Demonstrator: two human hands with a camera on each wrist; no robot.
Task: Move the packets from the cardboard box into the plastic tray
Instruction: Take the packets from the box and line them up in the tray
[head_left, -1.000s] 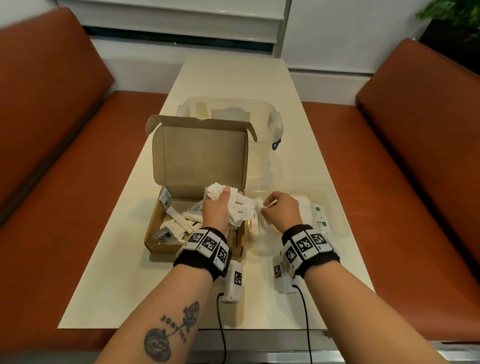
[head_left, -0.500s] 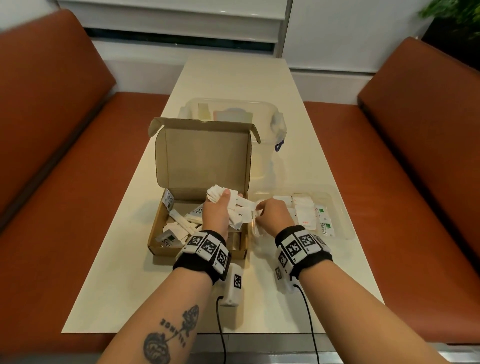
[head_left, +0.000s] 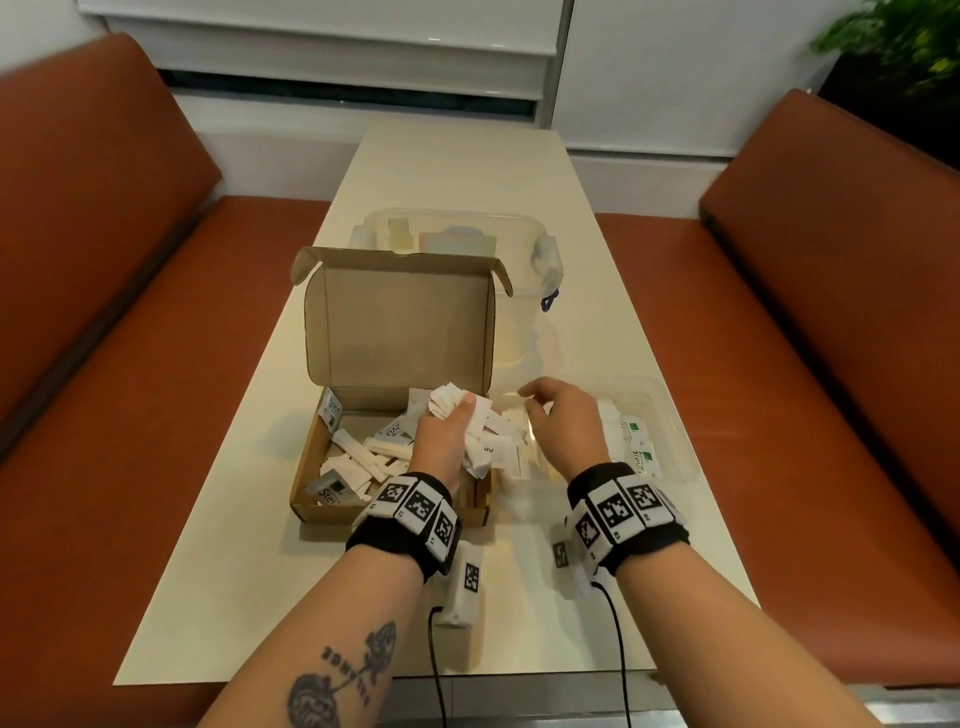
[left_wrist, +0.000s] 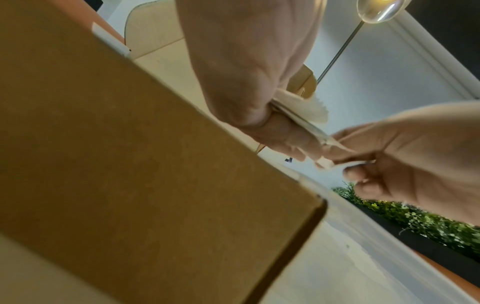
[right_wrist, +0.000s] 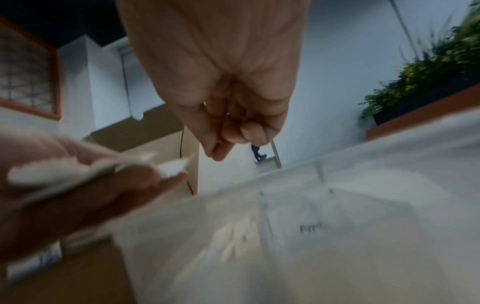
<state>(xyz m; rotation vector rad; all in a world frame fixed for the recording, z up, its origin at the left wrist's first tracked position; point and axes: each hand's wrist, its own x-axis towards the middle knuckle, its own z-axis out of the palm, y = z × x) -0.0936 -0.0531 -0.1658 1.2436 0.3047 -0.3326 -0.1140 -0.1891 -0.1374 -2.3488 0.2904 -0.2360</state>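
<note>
The open cardboard box (head_left: 332, 512) sits on the table with several white packets (head_left: 363, 457) loose inside; its outer wall (left_wrist: 130, 164) fills the left wrist view. My left hand (head_left: 441, 436) grips a thick bundle of packets (head_left: 483, 431) over the box's right end, and the same bundle (left_wrist: 298, 105) shows under the palm (left_wrist: 246, 82). My right hand (head_left: 566, 421) hovers over the left end of the clear plastic tray (head_left: 670, 415). Its thumb and forefinger pinch a single packet (left_wrist: 348, 163). A few packets (head_left: 639, 447) lie in the tray. The right wrist view is blurred.
A clear lidded plastic container (head_left: 457, 234) stands right behind the box's raised lid. Orange bench seats (head_left: 130, 415) flank the narrow cream table (head_left: 467, 171) on both sides. A green plant (head_left: 904, 47) is at the far right.
My right hand went to the bundle in my left hand, then rose and pulled away to the right over the tray. The left hand stayed over the box.
</note>
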